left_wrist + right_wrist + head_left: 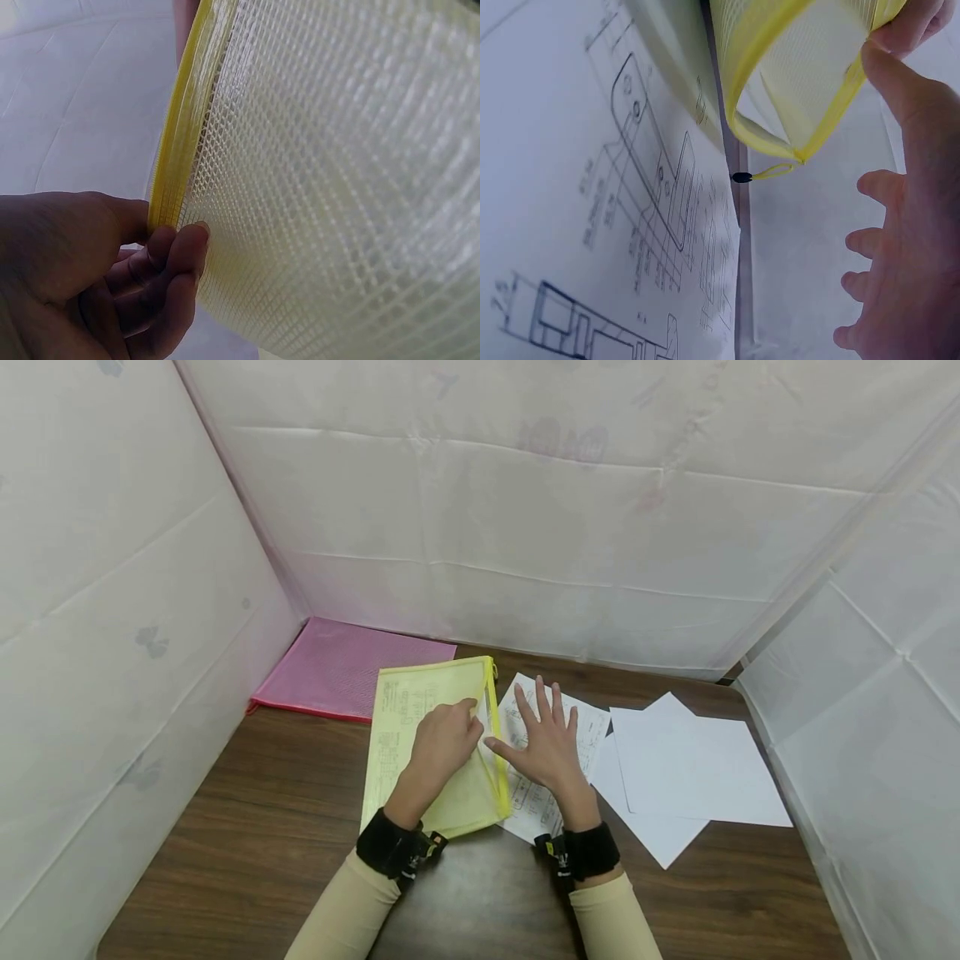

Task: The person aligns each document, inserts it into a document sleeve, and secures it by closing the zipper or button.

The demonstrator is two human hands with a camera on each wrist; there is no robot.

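Note:
A yellow mesh zipper pouch (420, 710) with a printed sheet inside lies on the brown table (262, 835). My left hand (447, 739) pinches the pouch's yellow zipper edge and lifts it, so the mouth gapes. In the left wrist view the curled fingers (171, 262) grip the edge of the mesh pouch (337, 180). My right hand (546, 739) lies flat, fingers spread, on a printed drawing sheet (591, 727) beside the pouch. In the right wrist view the right hand (907, 255) has its thumb touching the rim of the pouch (802, 67), above the drawing sheet (592, 187).
A pink mesh pouch (341, 664) lies at the back left corner. Blank white sheets (690, 768) overlap to the right of the printed sheet. White fabric walls (525, 527) enclose the table on three sides. A small zipper pull (744, 177) hangs at the pouch's corner.

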